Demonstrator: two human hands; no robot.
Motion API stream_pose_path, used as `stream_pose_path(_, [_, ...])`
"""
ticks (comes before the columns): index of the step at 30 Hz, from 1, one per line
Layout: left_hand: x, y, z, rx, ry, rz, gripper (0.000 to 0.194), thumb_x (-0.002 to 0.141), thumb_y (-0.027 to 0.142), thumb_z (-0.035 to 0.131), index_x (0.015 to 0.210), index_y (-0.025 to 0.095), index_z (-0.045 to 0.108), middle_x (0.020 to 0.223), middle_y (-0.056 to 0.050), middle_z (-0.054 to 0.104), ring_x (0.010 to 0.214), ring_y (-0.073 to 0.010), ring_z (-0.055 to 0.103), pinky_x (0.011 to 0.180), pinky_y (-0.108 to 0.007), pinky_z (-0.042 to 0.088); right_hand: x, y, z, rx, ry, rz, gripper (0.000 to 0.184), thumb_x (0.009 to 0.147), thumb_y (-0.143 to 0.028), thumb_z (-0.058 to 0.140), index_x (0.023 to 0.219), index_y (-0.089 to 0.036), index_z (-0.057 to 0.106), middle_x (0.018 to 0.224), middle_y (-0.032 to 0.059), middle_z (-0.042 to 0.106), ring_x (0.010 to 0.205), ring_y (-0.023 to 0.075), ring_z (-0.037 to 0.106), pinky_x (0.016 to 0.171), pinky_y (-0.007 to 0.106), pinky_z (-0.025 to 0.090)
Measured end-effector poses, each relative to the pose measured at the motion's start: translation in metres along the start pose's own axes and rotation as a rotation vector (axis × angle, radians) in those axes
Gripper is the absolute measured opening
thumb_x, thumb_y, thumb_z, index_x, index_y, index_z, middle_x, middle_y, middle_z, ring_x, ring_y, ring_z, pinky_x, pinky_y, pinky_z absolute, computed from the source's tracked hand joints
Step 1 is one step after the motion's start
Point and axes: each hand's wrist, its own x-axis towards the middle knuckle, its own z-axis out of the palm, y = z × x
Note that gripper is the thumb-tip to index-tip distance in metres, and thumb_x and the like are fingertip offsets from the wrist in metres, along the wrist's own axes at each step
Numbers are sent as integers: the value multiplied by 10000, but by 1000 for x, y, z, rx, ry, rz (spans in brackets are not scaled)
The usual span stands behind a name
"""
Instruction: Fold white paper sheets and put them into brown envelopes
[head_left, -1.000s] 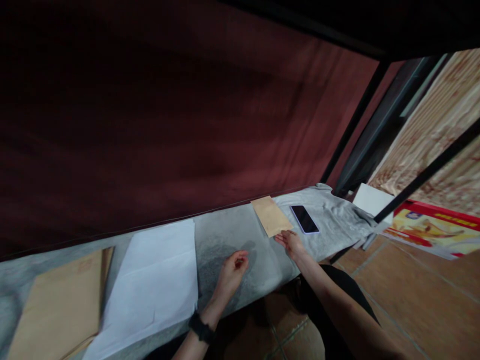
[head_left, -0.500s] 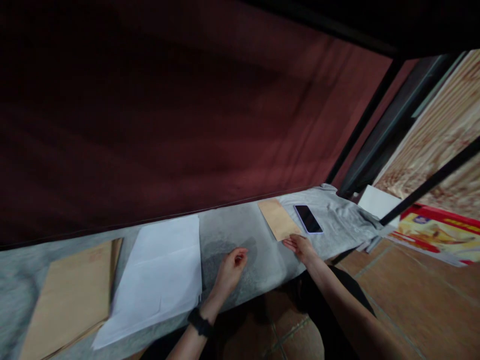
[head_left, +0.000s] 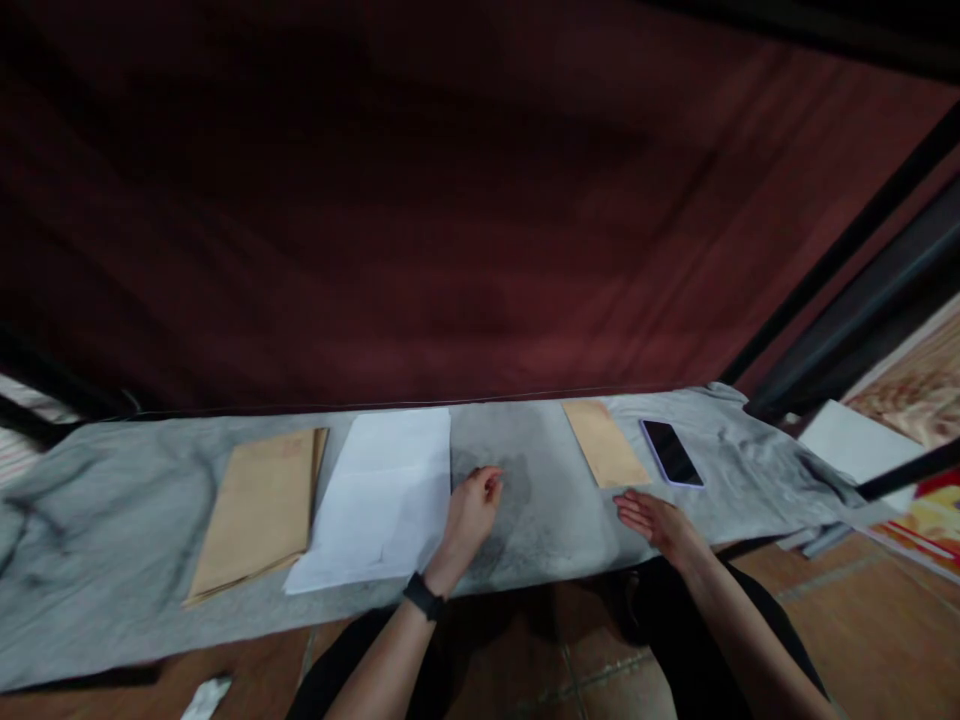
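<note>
My left hand (head_left: 471,510) rests on the grey cloth (head_left: 540,500) with its fingers curled loosely, right beside the edge of a stack of white paper (head_left: 382,495); nothing shows in it. My right hand (head_left: 651,517) lies flat and open on the cloth, just below a small brown envelope (head_left: 604,456) and not touching it. A black phone (head_left: 671,452) lies to the right of that envelope. A black band is on my left wrist.
A stack of large brown envelopes (head_left: 259,510) lies left of the white paper. A dark red curtain (head_left: 450,220) hangs behind the surface. Black metal posts (head_left: 840,250) and a white sheet (head_left: 855,440) stand at the right, over a tiled floor (head_left: 862,620).
My right hand has drawn back from the small brown envelope, leaving it on the cloth. My view has swung left, bringing the large envelopes and more cloth into sight.
</note>
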Motion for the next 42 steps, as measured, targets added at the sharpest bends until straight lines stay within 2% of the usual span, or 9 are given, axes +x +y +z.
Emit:
stream_pose_path(4, [17, -6, -32, -277, 329, -101, 175, 717, 114, 680, 854, 199, 747, 874, -50, 743, 787, -196, 661, 838, -340, 511, -16, 16, 32, -65, -23, -29, 151, 721, -321, 738, 823, -215, 700, 862, 119, 763, 772, 239, 742, 751, 372, 613])
stream_pose_path(10, [44, -37, -107, -465, 759, -244, 231, 712, 204, 601, 935, 176, 655, 877, -9, 649, 849, -153, 604, 882, -331, 483, -36, 52, 153, -226, -247, -55, 232, 714, -386, 751, 855, -213, 690, 758, 37, 719, 581, 172, 640, 530, 298, 556])
stream_pose_path(14, [37, -50, -128, -625, 891, -335, 250, 641, 225, 616, 889, 196, 614, 874, 15, 602, 801, -125, 593, 780, -299, 486, -47, 67, 233, -668, -399, -192, 244, 878, -422, 580, 970, -213, 668, 875, 37, 724, 629, 172, 656, 514, 272, 513])
stream_pose_path(16, [35, -52, -131, -677, 928, -347, 245, 617, 209, 623, 861, 200, 606, 884, 18, 597, 807, -122, 592, 766, -289, 482, -53, 69, 263, -956, -373, -295, 278, 889, -428, 601, 1033, -200, 669, 990, 70, 741, 821, 212, 710, 671, 296, 546])
stream_pose_path(21, [39, -51, -133, -743, 980, -331, 230, 619, 188, 618, 848, 201, 605, 919, 10, 605, 851, -127, 592, 751, -276, 477, -61, 69, 306, -1361, -245, -355, 438, 877, -474, 632, 1181, -160, 648, 1149, 143, 730, 1041, 288, 700, 857, 353, 518])
stream_pose_path(29, [42, -48, -136, -742, 958, -245, 218, 633, 240, 639, 844, 191, 616, 903, -1, 631, 825, -129, 609, 727, -270, 481, -57, 72, 306, -1383, -229, -439, 168, 901, -328, 603, 951, -208, 710, 987, 80, 768, 928, 239, 720, 748, 293, 489])
stream_pose_path(33, [40, -46, -138, -668, 924, -189, 218, 663, 270, 617, 862, 182, 631, 878, -6, 643, 803, -129, 615, 733, -273, 480, -48, 78, 290, -1120, -196, -537, 109, 876, -281, 605, 801, -223, 658, 790, 33, 732, 781, 201, 695, 673, 265, 460])
stream_pose_path(38, [37, -48, -132, -510, 797, -146, 222, 698, 282, 595, 888, 183, 655, 862, -6, 655, 773, -137, 603, 748, -295, 486, -26, 71, 231, -832, -86, -567, 144, 816, -320, 567, 693, -245, 560, 649, -7, 635, 653, 185, 622, 604, 275, 445])
stream_pose_path(42, [36, -46, -106, -358, 589, -106, 200, 709, 262, 595, 872, 185, 682, 798, -8, 659, 760, -167, 603, 771, -332, 507, -13, 58, 164, -599, 28, -548, 191, 735, -426, 610, 691, -259, 529, 578, -18, 583, 573, 192, 564, 544, 295, 422])
